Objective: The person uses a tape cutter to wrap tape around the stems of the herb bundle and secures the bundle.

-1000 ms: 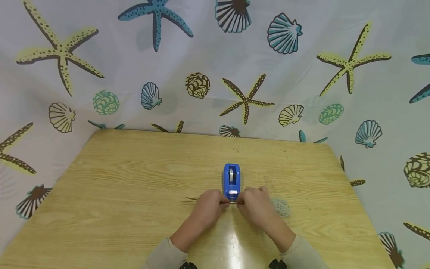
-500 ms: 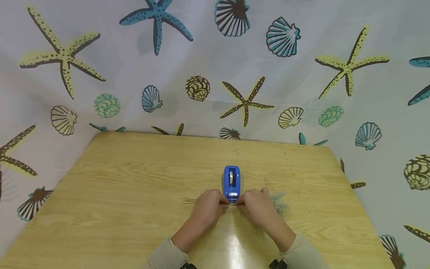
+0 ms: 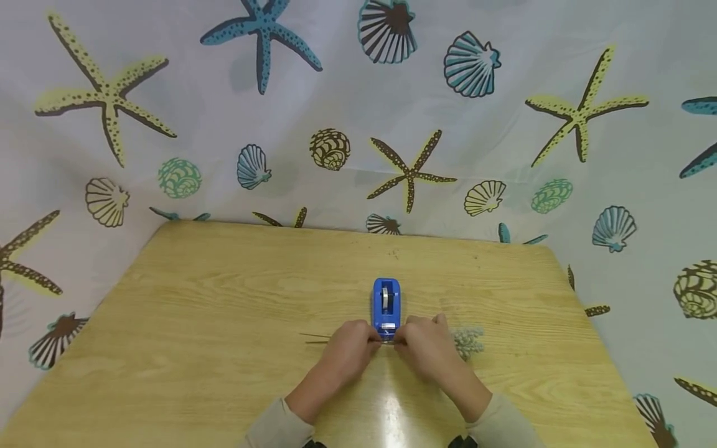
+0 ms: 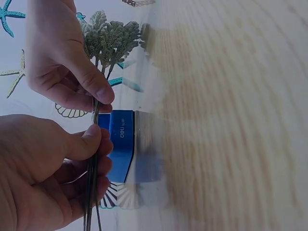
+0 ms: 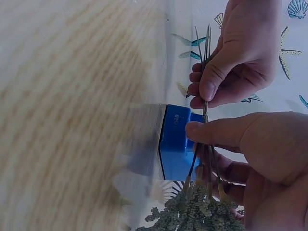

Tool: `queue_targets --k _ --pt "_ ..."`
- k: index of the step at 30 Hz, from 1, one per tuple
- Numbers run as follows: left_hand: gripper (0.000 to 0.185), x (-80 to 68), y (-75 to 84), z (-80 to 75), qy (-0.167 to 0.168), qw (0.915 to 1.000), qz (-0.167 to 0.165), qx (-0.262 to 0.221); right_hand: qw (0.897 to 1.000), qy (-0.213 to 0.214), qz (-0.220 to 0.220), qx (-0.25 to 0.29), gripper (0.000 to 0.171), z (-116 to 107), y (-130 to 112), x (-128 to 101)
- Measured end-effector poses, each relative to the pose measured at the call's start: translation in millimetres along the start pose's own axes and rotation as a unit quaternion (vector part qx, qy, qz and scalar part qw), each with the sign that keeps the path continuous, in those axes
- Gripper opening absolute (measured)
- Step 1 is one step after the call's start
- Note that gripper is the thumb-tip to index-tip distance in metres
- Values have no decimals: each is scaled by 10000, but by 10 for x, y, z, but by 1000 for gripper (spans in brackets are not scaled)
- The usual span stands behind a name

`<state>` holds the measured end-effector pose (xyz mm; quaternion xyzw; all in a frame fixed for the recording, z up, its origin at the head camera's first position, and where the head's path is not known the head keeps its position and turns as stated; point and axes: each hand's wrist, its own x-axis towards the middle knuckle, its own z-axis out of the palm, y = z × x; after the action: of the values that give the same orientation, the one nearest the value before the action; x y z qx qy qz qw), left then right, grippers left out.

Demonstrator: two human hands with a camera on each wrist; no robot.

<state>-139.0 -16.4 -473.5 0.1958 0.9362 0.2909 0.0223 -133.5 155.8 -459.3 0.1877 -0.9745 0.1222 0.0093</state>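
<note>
Both hands hold a small bundle of thin dry stems [image 3: 313,337] level just above the wooden table [image 3: 224,311]. My left hand [image 3: 351,348] pinches the stems between thumb and fingers near the bare ends. My right hand [image 3: 427,346] pinches them closer to the grey-green foliage [image 3: 467,341], which sticks out to the right. A blue tape dispenser [image 3: 386,305] stands directly behind the hands. In the left wrist view my left hand [image 4: 82,149] grips the stems [image 4: 93,192] in front of the dispenser [image 4: 121,144]. The right wrist view has my right hand [image 5: 211,132] by the foliage [image 5: 192,216].
The table's far edge meets a hanging cloth [image 3: 358,124] printed with starfish and shells, which also drapes round both sides. Bare wood lies to the left and right of the hands. A bright glare patch [image 3: 389,398] sits between the forearms.
Both hands have kept their pinch on the stems in front of the dispenser. Only the view has shifted slightly; the bundle has barely moved.
</note>
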Motion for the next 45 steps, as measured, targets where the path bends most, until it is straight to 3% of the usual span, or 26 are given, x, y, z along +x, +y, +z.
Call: queue_targets --k 10,20,28,34,45 --pt "6 3 -2 6 375 9992 -146 -12 9989 -447 145 56 14 -16 -37 -37" --pt "5 4 -20 -6 398 9991 -97 -65 10000 -45 65 -58 4 -33 -25 -2" --pt "10 -10 -7 -13 131 9999 86 23 9995 270 3 -131 4 -7 23 20" --pt "7 21 -37 1 296 9995 -11 53 9989 424 -40 -200 4 0 41 35" --pt "6 59 -111 41 488 9986 -165 -87 9996 -186 176 -96 12 -34 36 51"
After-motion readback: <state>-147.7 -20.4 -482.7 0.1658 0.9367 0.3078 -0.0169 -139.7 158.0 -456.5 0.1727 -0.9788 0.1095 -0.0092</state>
